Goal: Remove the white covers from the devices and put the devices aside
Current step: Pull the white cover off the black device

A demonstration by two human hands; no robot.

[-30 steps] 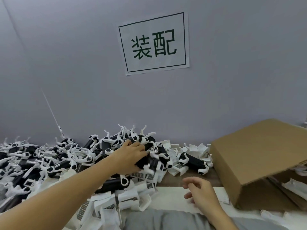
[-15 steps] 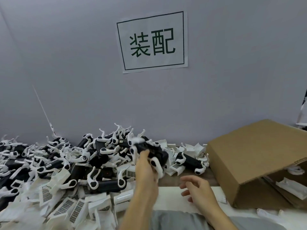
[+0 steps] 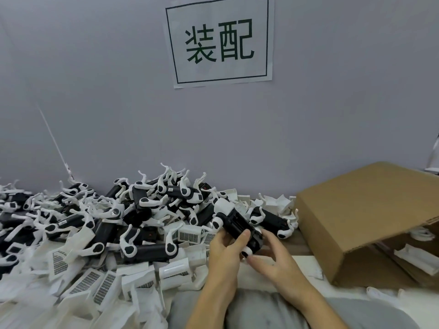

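A grey wall (image 3: pixel 95 91) fills the upper part, with a paper sign (image 3: pixel 219 41) on it. Below, a big pile of devices (image 3: pixel 114 217) covers the left of the tabletop (image 3: pixel 299 245); the pile is cut off at the left edge. At the right a cardboard box (image 3: pixel 370 214) lies on its side, opening toward the right; white covers (image 3: pixel 413 256) lie inside, only partly visible. In front of the pile, the held device (image 3: pixel 237 224) is above the tabletop, with its long axis going from upper left down to lower right. The left hand (image 3: pixel 225 252) grips it from below, thumb on the black body. The right hand (image 3: pixel 270 255) has curled fingers at its lower end; what they pinch is hidden.
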